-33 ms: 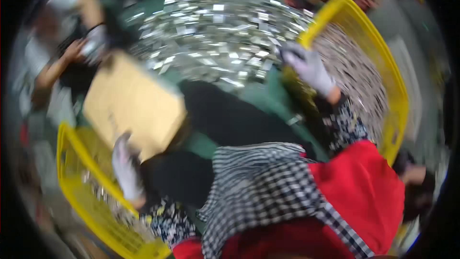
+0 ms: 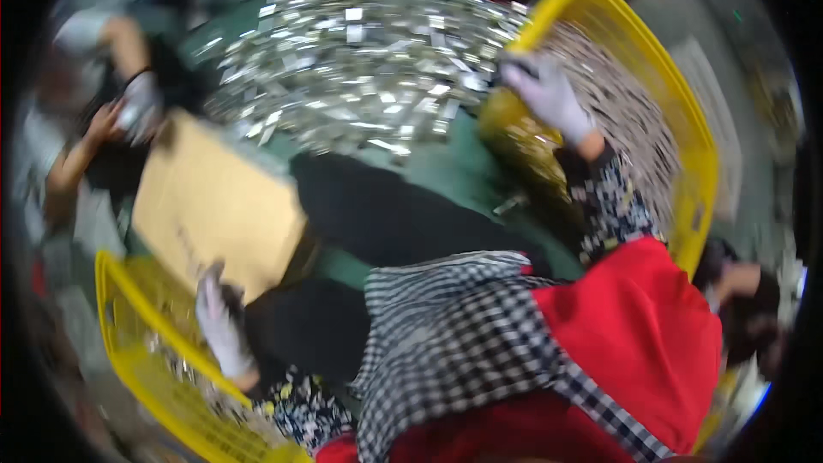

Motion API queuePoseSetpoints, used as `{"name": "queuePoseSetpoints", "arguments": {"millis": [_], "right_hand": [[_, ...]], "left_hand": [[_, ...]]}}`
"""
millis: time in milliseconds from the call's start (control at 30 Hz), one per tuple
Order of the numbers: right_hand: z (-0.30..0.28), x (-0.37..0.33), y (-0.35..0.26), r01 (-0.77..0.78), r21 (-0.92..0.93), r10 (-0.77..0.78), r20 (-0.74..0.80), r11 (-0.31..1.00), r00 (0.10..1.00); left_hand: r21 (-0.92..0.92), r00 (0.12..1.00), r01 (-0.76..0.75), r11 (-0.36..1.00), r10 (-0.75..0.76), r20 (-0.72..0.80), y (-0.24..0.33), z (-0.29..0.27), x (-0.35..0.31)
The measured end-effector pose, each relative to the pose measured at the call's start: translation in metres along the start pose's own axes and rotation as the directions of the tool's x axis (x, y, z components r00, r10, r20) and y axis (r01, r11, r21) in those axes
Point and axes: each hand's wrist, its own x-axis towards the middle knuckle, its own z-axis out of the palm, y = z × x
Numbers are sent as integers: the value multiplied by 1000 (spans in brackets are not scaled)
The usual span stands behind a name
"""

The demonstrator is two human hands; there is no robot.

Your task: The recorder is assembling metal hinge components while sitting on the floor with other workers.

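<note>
Far left, one co-worker (image 2: 127, 45), blurred, sits lower in view than a moment ago. Next, one tan rectangular cardboard box (image 2: 219, 206), which has slipped left and down with the swinging view. Just below, the first of two yellow plastic baskets, the left basket (image 2: 154, 390), small pieces inside, and one white-gloved left hand (image 2: 225, 326) beside its inner rim, near the box as before; whether it's clamped on anything, I can't tell. Over to the middle: one broad heap of small silvery flat pieces (image 2: 360, 51), far too many to count, spread on a green surface and now further left in view. On the right, one white-gloved right hand (image 2: 553, 103) stays at the near side of the second one, the right basket (image 2: 703, 163), full of greyish pieces; I can't tell whether those blurred fingers grip anything.
</note>
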Motion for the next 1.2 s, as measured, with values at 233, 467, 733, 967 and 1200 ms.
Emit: {"name": "queuePoseSetpoints", "arguments": {"millis": [233,467,733,967,1200], "right_hand": [[-74,-65,226,-590,-448,681,59,672,730],[2,-33,189,14,-718,446,447,696,776],[24,-6,214,123,-315,-27,294,941,956],[29,-25,214,103,-550,331,630,829,703],[36,-35,242,89,-521,211,488,849,847]], "left_hand": [[-552,760,644,530,-530,377,22,35,-4],[-282,737,664,692,-544,400,18,25,5],[-71,744,645,761,-605,283,18,53,5],[-116,741,668,735,-643,195,25,54,5],[163,788,554,817,-577,214,46,48,17]]}}
